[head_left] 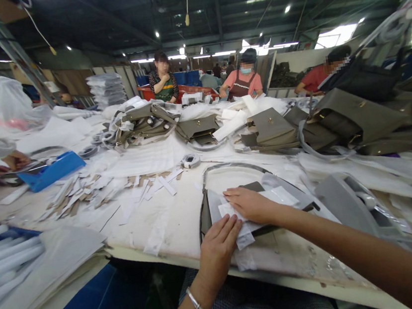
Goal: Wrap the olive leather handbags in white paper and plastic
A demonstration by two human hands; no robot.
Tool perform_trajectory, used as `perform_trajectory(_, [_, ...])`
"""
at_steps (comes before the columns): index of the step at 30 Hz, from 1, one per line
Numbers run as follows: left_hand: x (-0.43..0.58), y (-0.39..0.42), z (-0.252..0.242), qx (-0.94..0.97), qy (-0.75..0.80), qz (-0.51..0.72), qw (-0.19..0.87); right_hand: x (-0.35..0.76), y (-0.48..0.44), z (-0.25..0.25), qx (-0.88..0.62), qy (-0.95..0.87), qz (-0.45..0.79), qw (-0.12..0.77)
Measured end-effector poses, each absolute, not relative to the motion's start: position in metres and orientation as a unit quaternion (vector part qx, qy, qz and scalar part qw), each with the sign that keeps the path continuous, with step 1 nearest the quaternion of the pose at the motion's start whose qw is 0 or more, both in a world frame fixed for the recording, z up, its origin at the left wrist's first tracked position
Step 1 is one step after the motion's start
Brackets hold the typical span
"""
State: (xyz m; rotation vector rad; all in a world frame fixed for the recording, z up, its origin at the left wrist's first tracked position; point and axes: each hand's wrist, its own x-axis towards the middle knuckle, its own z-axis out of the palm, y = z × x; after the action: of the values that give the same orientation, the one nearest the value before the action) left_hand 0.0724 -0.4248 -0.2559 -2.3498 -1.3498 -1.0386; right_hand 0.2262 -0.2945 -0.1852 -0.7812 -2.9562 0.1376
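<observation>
A dark grey-green handbag [204, 210] lies flat at the table's front edge, its wrapped strap [235, 165] arched away from me. White wrapping paper [284, 195] covers much of its face. My left hand [220, 240] rests on the near left part of the paper, fingers stretched out together. Just beyond it, my right hand [249, 204] lies flat across the paper, fingers pointing left. Both hands press on the sheet from above, and neither grips anything that I can see. The paper hides most of the bag's front.
Paper strips [83, 192] lie scattered left of the bag, near a blue folded piece [52, 171]. More handbags [270, 129] pile up at the back and right. White rolls [8, 256] fill the left front corner. Co-workers [242, 82] stand across the table; another person's hands [1, 167] show at left.
</observation>
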Motion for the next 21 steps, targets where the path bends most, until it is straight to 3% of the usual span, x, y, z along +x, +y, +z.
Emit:
perform_trajectory(9, [0.072,-0.426,-0.253,-0.803,-0.47,-0.358,0.078,0.31,-0.401,-0.207,-0.178,-0.951,0.011,0.252])
perform_trajectory(16, [0.072,-0.428,-0.251,-0.807,-0.475,-0.349,0.047,0.291,-0.426,-0.25,-0.186,-0.951,-0.024,0.246])
perform_trajectory(21, [0.071,-0.427,-0.252,-0.813,-0.475,-0.331,0.06,0.272,-0.424,-0.25,-0.22,-0.923,-0.008,0.314])
